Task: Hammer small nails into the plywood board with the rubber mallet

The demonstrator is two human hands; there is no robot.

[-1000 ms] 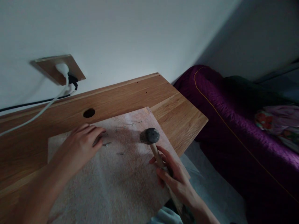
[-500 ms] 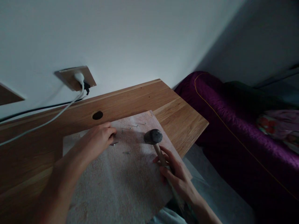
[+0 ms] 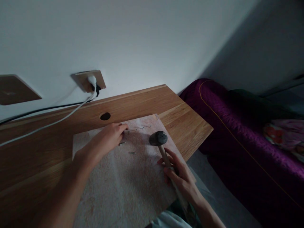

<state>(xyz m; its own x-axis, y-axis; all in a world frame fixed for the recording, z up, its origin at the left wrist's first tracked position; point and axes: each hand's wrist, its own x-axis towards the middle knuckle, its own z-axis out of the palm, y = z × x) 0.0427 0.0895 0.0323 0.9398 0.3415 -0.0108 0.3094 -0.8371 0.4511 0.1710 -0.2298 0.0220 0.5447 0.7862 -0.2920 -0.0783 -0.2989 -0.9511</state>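
Right hand (image 3: 178,173) grips a mallet (image 3: 159,138), left hand (image 3: 111,135) over a board (image 3: 128,186).

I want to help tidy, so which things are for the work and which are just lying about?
Probably for the work:
hammer, in the right hand
nails
board, on the table

Probably just there:
white plug, in the wall
purple cover
flowery cloth

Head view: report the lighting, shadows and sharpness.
In the head view, dim, cool light, brightest on the white wall; in the head view, a soft shadow on the board beside the mallet head; in the head view, sheen on the purple cover, its lower part nearly black; in the head view, small nails lacking fine detail.
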